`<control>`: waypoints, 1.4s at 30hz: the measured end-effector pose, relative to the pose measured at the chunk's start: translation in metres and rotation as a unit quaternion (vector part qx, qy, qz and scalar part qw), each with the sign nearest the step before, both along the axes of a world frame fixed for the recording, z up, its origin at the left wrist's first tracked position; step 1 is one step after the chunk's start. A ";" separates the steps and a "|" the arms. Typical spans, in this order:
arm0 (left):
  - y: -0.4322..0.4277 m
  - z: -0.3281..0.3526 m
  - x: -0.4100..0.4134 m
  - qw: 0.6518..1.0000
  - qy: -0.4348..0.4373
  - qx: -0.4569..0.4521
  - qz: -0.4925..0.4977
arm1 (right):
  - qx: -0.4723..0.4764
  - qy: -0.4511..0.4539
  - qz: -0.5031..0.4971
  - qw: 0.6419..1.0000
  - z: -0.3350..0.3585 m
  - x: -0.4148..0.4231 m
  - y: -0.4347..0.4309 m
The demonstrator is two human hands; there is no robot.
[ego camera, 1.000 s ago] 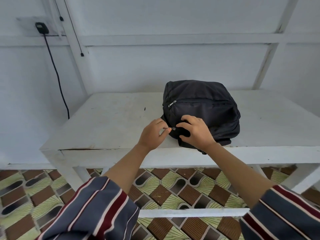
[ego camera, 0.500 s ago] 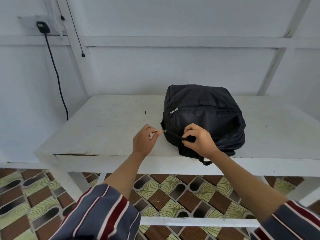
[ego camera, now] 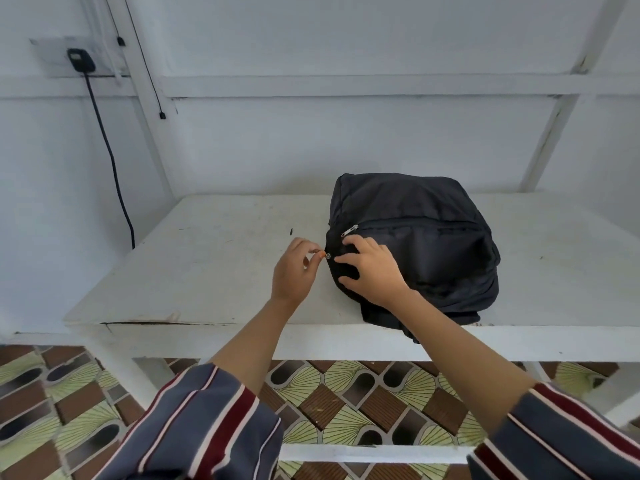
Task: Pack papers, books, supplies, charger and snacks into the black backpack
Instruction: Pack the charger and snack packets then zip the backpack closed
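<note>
Head view, nearest first: two striped sleeves (ego camera: 194, 427) reach out over a patterned tile floor (ego camera: 346, 393) toward a white table (ego camera: 207, 271).

At the table's near half, the left hand (ego camera: 292, 271) is closed in a fine pinch, thumb and forefinger holding the small metal zipper pull (ego camera: 327, 256) at the bag's left side. Just beside it, the right hand (ego camera: 374, 271) lies on the fabric with its fingers spread and their tips pressing down. It grips nothing and only steadies the bag.

The black backpack (ego camera: 433, 237) lies flat on the right half of the table, with its bottom end slightly over the near edge.

A second ago the pull sat at the bag's near corner between the two hands. It has since travelled up the left side and now sits a little below the front pocket's own zipper tab (ego camera: 349, 230). The right hand has shifted with it, from the near edge to higher on the bag.

The zipper is clearly being run along its track. The right hand hides the teeth behind the pull, so I cannot tell whether the bag is being opened or shut. No papers, books or snacks are in sight, and the bag looks filled, so closing seems the likelier reading.

Farther back, a black plug (ego camera: 81, 59) sits in a wall socket, and its cable (ego camera: 110, 161) hangs down behind the table.
</note>
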State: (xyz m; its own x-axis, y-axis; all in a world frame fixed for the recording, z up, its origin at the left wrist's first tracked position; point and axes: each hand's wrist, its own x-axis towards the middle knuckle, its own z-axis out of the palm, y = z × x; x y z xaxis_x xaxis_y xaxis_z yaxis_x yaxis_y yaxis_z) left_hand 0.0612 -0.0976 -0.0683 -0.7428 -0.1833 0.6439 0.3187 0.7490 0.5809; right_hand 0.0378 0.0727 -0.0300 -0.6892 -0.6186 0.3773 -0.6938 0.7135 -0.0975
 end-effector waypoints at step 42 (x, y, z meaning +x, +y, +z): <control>0.035 0.047 -0.012 0.945 -0.066 -0.263 -0.181 | -0.134 -0.318 -0.036 0.938 0.042 -0.027 0.208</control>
State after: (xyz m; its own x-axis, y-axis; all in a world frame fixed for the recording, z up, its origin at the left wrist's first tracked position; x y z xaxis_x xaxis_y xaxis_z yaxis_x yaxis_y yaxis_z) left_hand 0.0491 -0.0628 -0.0210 -0.7752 0.4187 0.4730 0.5607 0.8009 0.2100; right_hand 0.0111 0.2805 0.0119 -0.8637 -0.5038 0.0121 -0.3864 0.6466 -0.6577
